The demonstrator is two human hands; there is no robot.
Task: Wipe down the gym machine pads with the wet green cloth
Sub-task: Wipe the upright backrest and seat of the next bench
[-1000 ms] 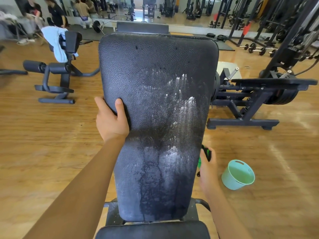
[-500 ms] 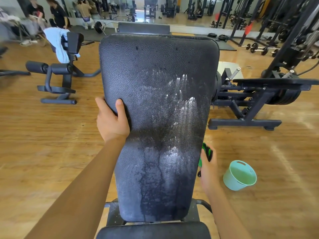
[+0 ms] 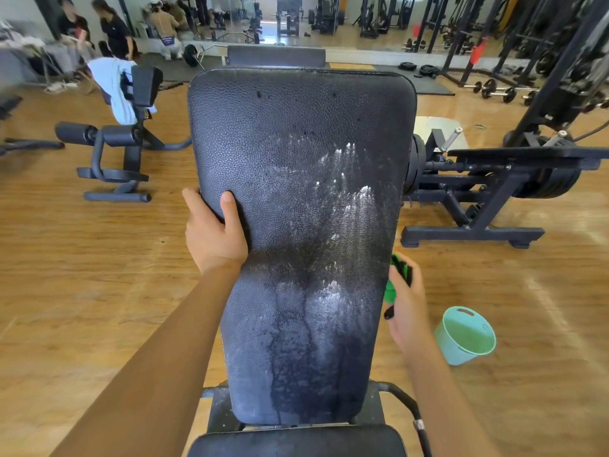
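Two hands: both at the upright back pad [image 3: 296, 192], one on each side edge.
Left hand [image 3: 214, 232]: clamped on the pad's left edge, thumb pressed flat on the front face, fingers [image 3: 194, 202] wrapped round behind.
Right hand [image 3: 407, 311]: closed around the green cloth [image 3: 391, 291], back of the hand toward the camera.
Green cloth: bunched in the right hand, against the pad's right edge at its lower half.
Back pad surface: black, textured, with white foam streaks at centre-right and dark wet runs toward the bottom.
Seat pad [image 3: 296, 440]: directly below the back pad, only partly in view.
Bucket [image 3: 451, 344]: teal, tilted on the wooden floor [image 3: 82, 291], near the right hand.
Surroundings: other gym machines to left and right, well apart from the pad.
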